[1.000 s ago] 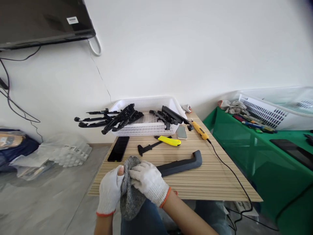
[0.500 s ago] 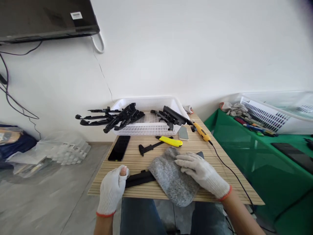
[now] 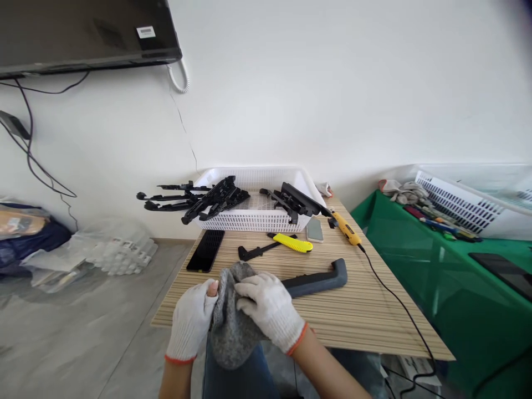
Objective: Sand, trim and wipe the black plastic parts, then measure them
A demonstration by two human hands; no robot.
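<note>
A long black plastic part with an upturned right end lies across the front of the table. My left hand, in a white knit glove with the thumb tip bare, is closed around its left end, which glove and cloth hide. A grey cloth drapes over the part beside that hand and hangs past the table's edge. Through the cloth, my gloved right hand grips the part with bent fingers. Behind the hands are a black caliper and a yellow utility knife.
A white basket at the back holds several black plastic parts. A phone lies at left, a grey flat block behind the knife. To the right is a yellow corded tool; its cable crosses the table's right side.
My right hand has slid left along the part with the grey cloth, up against my left hand. The part's right end is now uncovered. My left hand has stayed nearly in place.
</note>
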